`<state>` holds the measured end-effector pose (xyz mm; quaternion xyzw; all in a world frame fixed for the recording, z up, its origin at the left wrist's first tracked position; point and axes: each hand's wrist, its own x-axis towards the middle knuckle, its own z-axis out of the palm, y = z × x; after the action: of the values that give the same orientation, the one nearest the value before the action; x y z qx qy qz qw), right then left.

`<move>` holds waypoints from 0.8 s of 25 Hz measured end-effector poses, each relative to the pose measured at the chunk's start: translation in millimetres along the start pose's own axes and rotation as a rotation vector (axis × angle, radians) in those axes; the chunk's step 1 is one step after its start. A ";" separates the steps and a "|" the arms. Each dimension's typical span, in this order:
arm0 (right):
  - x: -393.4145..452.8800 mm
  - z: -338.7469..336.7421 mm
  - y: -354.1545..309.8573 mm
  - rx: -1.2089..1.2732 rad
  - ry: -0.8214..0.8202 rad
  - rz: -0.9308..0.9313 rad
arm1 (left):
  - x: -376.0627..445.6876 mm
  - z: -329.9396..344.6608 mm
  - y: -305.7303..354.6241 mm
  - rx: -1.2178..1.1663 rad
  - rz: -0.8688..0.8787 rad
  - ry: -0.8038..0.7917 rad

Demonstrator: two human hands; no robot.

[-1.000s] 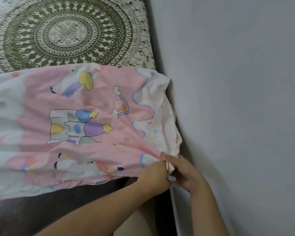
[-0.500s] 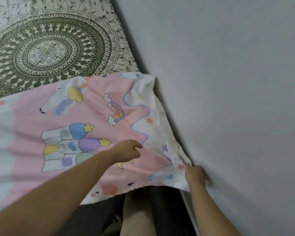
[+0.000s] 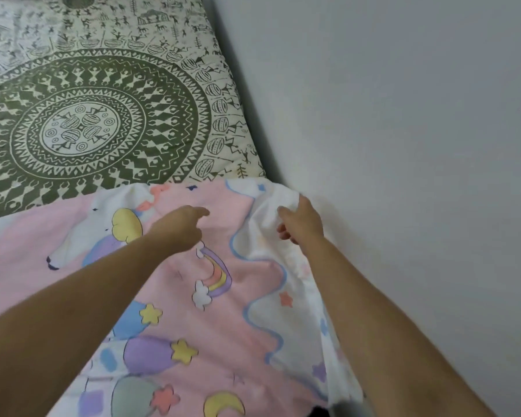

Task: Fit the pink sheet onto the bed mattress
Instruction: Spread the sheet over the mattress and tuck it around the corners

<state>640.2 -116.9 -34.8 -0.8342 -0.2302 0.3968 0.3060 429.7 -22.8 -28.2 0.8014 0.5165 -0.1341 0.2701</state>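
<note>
The pink sheet (image 3: 241,323), printed with a unicorn, rainbow, castle and stars, covers the near part of the bed. Its white border runs along the wall side. My right hand (image 3: 303,222) grips a bunch of that white border near the sheet's far right corner, close to the wall. My left hand (image 3: 181,227) hovers or rests on the pink fabric just left of it, index finger pointing forward and other fingers loosely curled, holding nothing. The mattress itself is hidden under the covers.
A green and cream mandala-print cover (image 3: 103,115) lies over the far part of the bed. A plain grey wall (image 3: 403,145) runs tight along the bed's right side. A dark gap shows at the bottom edge below the sheet.
Both hands have moved forward along the wall side from the sheet's near corner toward its far corner. The view has shifted forward, and the right hand now bunches the white border higher up.
</note>
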 end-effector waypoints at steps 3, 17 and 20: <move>59.2 18.6 -15.8 0.148 -0.088 0.338 | 52.7 -9.8 -34.4 0.052 -0.079 0.022; 104.5 28.3 -41.5 0.223 0.544 -0.334 | 131.7 -58.2 -52.5 0.008 0.064 -0.123; 120.1 28.3 -51.4 0.117 0.513 -0.462 | 146.9 -93.3 -55.7 -0.049 0.095 -0.037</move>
<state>679.8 4.0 -75.8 -0.8137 -0.3055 0.1072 0.4827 436.9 159.3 -40.9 0.8154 0.4761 -0.1233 0.3054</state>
